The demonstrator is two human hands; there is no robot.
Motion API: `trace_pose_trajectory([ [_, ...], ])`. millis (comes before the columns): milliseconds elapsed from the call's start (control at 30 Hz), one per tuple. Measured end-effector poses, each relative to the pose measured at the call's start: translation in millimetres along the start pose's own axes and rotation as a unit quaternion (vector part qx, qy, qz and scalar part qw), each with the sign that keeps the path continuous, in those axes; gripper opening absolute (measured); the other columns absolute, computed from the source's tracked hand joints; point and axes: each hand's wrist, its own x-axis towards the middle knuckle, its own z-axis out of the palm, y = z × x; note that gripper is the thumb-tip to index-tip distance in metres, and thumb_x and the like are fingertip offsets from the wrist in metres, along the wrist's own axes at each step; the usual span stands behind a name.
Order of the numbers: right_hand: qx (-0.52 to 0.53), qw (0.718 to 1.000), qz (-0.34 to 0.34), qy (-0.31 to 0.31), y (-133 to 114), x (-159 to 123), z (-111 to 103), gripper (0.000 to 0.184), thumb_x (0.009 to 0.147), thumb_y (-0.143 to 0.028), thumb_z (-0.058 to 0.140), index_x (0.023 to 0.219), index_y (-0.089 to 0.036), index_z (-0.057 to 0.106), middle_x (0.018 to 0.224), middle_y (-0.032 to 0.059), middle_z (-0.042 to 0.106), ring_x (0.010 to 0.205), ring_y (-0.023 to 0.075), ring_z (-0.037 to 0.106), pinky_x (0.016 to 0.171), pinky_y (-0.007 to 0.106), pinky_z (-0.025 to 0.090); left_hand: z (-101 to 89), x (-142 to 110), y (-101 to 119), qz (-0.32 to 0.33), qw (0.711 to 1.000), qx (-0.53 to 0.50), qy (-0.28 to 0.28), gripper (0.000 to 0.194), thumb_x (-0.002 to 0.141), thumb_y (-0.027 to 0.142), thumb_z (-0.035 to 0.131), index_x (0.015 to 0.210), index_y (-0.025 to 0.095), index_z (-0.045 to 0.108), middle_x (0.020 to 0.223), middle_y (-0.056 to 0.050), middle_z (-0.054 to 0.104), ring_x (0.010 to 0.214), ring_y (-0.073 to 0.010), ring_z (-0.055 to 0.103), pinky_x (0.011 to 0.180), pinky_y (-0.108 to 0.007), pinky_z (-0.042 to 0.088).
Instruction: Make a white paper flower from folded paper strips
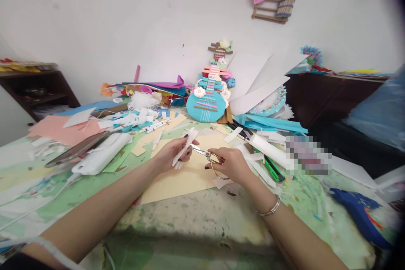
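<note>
In the middle of the head view, my left hand (172, 152) is closed around a bunch of white strips (186, 147) that look like paper, held tilted. My right hand (232, 163) has its fingers in the gold handles of a pair of scissors (202, 151). The silver blades point left and reach the strips at my left fingers; whether they touch cannot be made out. Beneath both hands lies a cream sheet of paper (167, 183). A turquoise paper instrument (206, 107) with strings and white flowers stands upright behind it.
White power bank (101, 154) and phone (77, 149) lie left, with a cable. Paper scraps (139, 116) pile up behind them. On the right are a white roll (270, 151), a green cutter (274, 168) and a blue glue gun (357, 211). The table edge (196, 236) is close in front.
</note>
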Motion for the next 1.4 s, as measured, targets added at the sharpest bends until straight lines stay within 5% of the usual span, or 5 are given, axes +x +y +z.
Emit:
trace_pose_trajectory([
  [200, -0.002, 1.000, 0.003, 0.000, -0.2, 0.3, -1.8, 0.034, 0.070, -0.048, 0.065, 0.094, -0.023, 0.065, 0.057, -0.0034, 0.052, 0.053, 0.0086, 0.042, 0.052, 0.020, 0.023, 1.7, -1.0, 2.2, 0.012, 1.000, -0.006, 0.011, 0.033, 0.083, 0.033, 0.049, 0.108, 0.012, 0.056, 0.057, 0.001, 0.046, 0.040, -0.0054, 0.036, 0.039, -0.018, 0.025],
  [333, -0.005, 1.000, 0.008, -0.008, 0.5, 0.6, -1.7, 0.035, 0.071, -0.049, 0.063, 0.094, -0.023, 0.065, 0.056, -0.0033, 0.051, 0.052, 0.0089, 0.041, 0.051, 0.020, 0.023, 4.7, -2.2, 2.8, 0.081, 0.996, 0.026, 0.016, 0.045, 0.081, 0.025, 0.053, 0.125, 0.028, 0.043, 0.081, -0.002, 0.055, 0.041, -0.0027, 0.036, 0.038, -0.016, 0.024],
  [467, -0.011, 1.000, 0.012, -0.013, -0.3, 0.7, -1.9, 0.035, 0.071, -0.050, 0.062, 0.092, -0.022, 0.065, 0.056, -0.0036, 0.050, 0.051, 0.0088, 0.041, 0.051, 0.020, 0.022, 5.2, -3.0, 2.8, 0.090, 0.995, 0.041, 0.008, 0.049, 0.081, 0.021, 0.054, 0.127, 0.031, 0.041, 0.096, -0.005, 0.054, 0.044, -0.0016, 0.037, 0.039, -0.016, 0.024],
  [767, -0.016, 1.000, 0.021, 0.000, 1.1, 1.3, -3.9, 0.034, 0.072, -0.052, 0.061, 0.086, -0.022, 0.064, 0.056, -0.0032, 0.050, 0.052, 0.0092, 0.042, 0.050, 0.021, 0.021, 4.9, -2.2, 1.6, 0.072, 0.997, 0.024, 0.008, 0.049, 0.078, 0.016, 0.055, 0.125, 0.025, 0.045, 0.069, 0.002, 0.048, 0.040, -0.0026, 0.035, 0.037, -0.016, 0.021],
  [1400, 0.000, 1.000, 0.004, -0.009, 1.5, 1.8, -3.5, 0.032, 0.070, -0.052, 0.062, 0.082, -0.022, 0.066, 0.053, -0.0039, 0.052, 0.051, 0.0080, 0.042, 0.049, 0.020, 0.020, 4.8, -1.3, -2.3, 0.093, 0.992, 0.081, 0.026, 0.056, 0.074, 0.012, 0.053, 0.129, 0.023, 0.043, 0.073, 0.000, 0.050, 0.045, -0.0052, 0.046, 0.039, -0.018, 0.031],
])
